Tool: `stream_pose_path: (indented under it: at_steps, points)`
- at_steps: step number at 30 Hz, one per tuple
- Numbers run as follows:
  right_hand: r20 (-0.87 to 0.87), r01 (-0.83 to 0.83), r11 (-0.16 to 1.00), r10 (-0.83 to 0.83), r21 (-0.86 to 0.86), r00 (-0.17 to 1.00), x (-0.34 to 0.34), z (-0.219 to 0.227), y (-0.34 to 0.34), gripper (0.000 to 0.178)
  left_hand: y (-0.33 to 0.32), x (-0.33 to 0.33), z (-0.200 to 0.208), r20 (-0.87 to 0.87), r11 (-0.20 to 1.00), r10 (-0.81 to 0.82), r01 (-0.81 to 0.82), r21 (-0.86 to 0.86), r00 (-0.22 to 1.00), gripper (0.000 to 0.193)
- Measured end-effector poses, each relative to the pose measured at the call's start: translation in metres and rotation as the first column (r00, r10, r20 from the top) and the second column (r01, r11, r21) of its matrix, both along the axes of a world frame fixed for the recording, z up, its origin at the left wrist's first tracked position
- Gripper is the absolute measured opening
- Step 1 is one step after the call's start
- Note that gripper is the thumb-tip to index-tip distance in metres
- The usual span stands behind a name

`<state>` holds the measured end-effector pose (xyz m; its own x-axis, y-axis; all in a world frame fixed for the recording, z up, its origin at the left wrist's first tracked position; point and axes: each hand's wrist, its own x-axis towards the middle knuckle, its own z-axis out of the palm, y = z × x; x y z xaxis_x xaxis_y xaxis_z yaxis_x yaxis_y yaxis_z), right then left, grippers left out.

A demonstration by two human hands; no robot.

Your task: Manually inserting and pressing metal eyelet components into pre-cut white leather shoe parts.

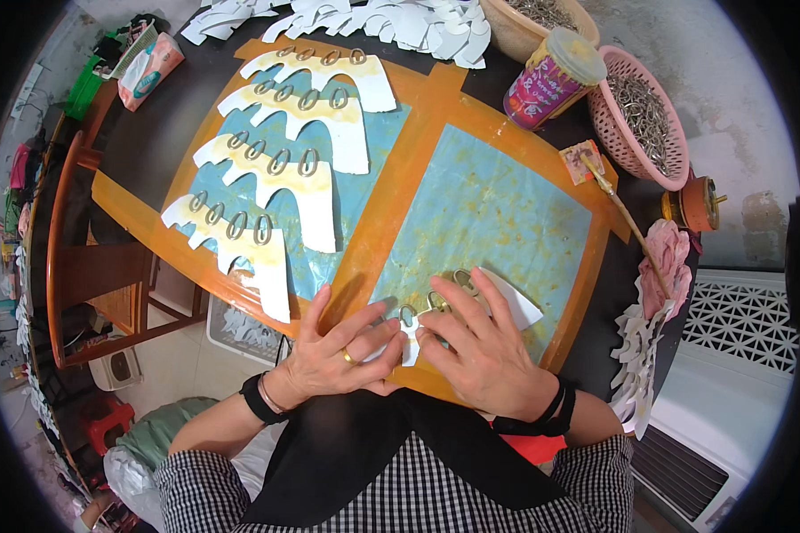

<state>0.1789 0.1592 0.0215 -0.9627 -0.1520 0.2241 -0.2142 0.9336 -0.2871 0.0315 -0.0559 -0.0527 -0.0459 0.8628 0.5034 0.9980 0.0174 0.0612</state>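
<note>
A white scalloped cut piece (517, 302) lies at the near edge of the right blue panel, partly hidden under my hands. Oval metal rings stand along its prongs; one metal ring (407, 316) shows between my hands. My left hand (351, 348) has its fingers bent in at the piece's left end, thumb side close to that ring. Over the middle of the piece, my right hand (489, 351) curls its fingertips down against a prong and ring. Exactly what the fingertips pinch is hidden. Several finished-looking white pieces (316, 209) with rings and yellowish smears lie in a column on the left panel.
Orange tape (391, 191) borders the blue panels (489, 209). At the right stand a pink basket (636, 75) of metal rings, a purple tub (551, 80) and a brush (627, 209). White cut pieces (418, 27) pile up at the far edge. A wooden chair (107, 258) is left.
</note>
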Motion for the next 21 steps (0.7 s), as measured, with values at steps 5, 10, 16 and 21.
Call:
stream_pose_path:
  at_steps: [5,10,16,21]
  points:
    - [0.033,0.005,1.0,-0.005,-0.001,0.999,0.001,0.0,-0.002,0.015,0.002,-0.002,0.008,0.066,1.0,-0.006,0.006,-0.001,0.998,0.049]
    - [-0.064,0.02,0.999,-0.023,-0.047,0.998,0.0,-0.005,0.0,0.012,0.004,-0.005,0.008,0.117,0.998,-0.045,0.05,-0.036,0.992,0.052]
    - [-0.011,0.007,0.999,-0.007,-0.049,1.0,0.0,0.007,0.001,0.014,0.004,-0.004,0.024,0.218,0.998,-0.066,0.063,0.022,0.974,0.058]
    - [-0.032,0.012,0.988,-0.017,-0.152,0.999,-0.002,0.007,0.0,0.02,-0.001,0.005,0.042,0.353,0.998,-0.013,0.033,-0.051,0.936,0.06]
